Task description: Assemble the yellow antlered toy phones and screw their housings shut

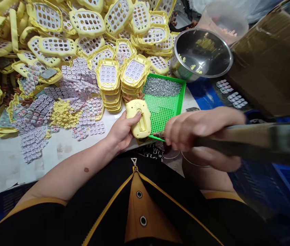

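One yellow casing [145,120] in the left hand [120,133], tight between thumb and fingers

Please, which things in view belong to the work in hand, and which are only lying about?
Apparently in the work:
yellow case, held by left hand
blurred tool, held by right hand
green tray, with small metal pieces

Apparently just lying about:
cardboard box
steel bowl
translucent tub

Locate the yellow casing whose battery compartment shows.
In the head view, the yellow casing is near the centre, in the left hand, at the left edge of the green tray and just left of the tool tip.
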Demonstrator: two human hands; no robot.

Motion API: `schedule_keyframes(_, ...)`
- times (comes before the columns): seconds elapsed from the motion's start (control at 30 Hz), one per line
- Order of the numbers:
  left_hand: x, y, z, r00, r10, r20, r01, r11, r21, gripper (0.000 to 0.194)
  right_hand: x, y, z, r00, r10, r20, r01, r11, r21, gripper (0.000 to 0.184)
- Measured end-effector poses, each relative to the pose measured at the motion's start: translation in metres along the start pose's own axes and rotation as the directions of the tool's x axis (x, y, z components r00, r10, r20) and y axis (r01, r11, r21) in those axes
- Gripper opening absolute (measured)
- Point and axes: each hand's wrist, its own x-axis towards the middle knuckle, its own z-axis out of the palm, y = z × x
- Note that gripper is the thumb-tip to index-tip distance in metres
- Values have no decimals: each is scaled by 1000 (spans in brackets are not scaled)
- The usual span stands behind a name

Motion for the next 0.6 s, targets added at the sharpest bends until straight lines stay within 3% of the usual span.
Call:
schedule_keyframes(0.1,0,0,-1,1000,-7,-18,7,1000,-20,42,6,7,-11,983,-102,-153,90,992,-84,24)
schedule_keyframes(0.23,0,-1,-2,1000,-16,-2,16,999,-32,41,11,41,-33,922,-98,-375,-7,963,-269,21)
schedule_keyframes(0.4,0,-1,-3,1000,-13,17,14,999,-36,33,7,73,-51,883,-124,-452,-18,955,-296,26)
schedule_keyframes(0.6,-1,1,-2,999,-31,12,32,999,-22,31,6,82,-57,888,-85,-452,-69,947,-313,25)
